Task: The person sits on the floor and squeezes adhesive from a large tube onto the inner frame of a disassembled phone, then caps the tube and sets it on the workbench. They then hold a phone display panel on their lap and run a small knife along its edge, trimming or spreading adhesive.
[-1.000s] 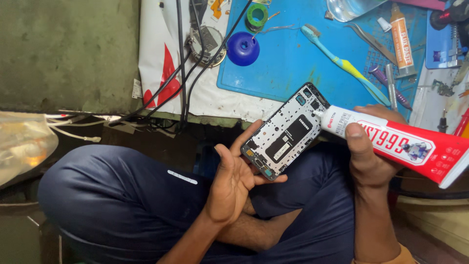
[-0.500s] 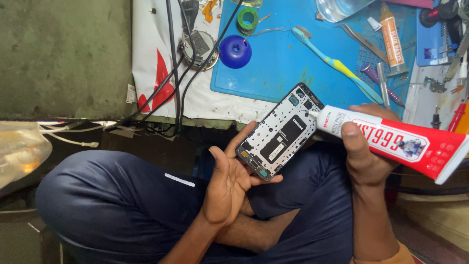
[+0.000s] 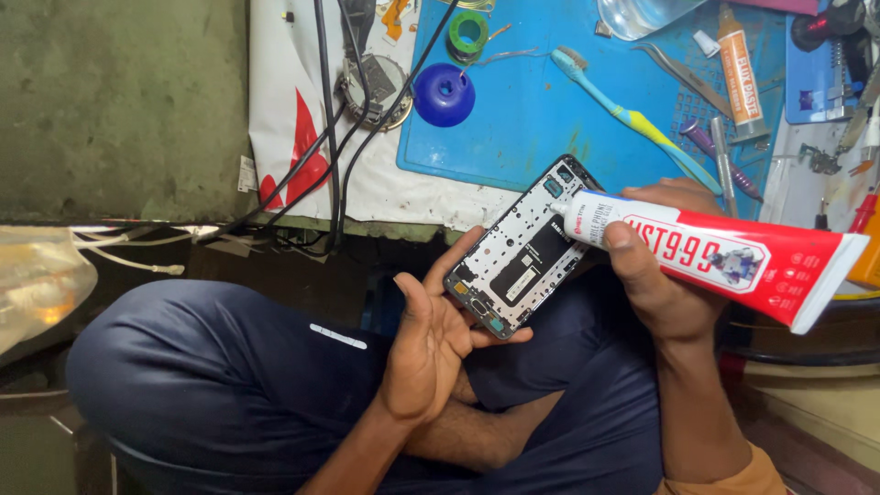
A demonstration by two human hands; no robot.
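Left hand (image 3: 431, 344) cradles phone frame (image 3: 522, 247) diagonally; right hand (image 3: 655, 275) grips glue tube (image 3: 724, 252), nozzle pointing left.

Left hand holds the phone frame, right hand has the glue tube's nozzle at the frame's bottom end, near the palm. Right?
Not quite. In the head view the glue tube in the right hand meets the phone frame at its top end, away from the left hand.

So there's a red-and-white glue tube (image 3: 724, 257) with a white nozzle end sitting just off the front edge of the blue mat (image 3: 532, 137). A smaller orange-and-white tube (image 3: 739, 57) lies near the mat's far right corner. A white sheet with red shapes (image 3: 293, 137) pokes out past the mat's left edge.
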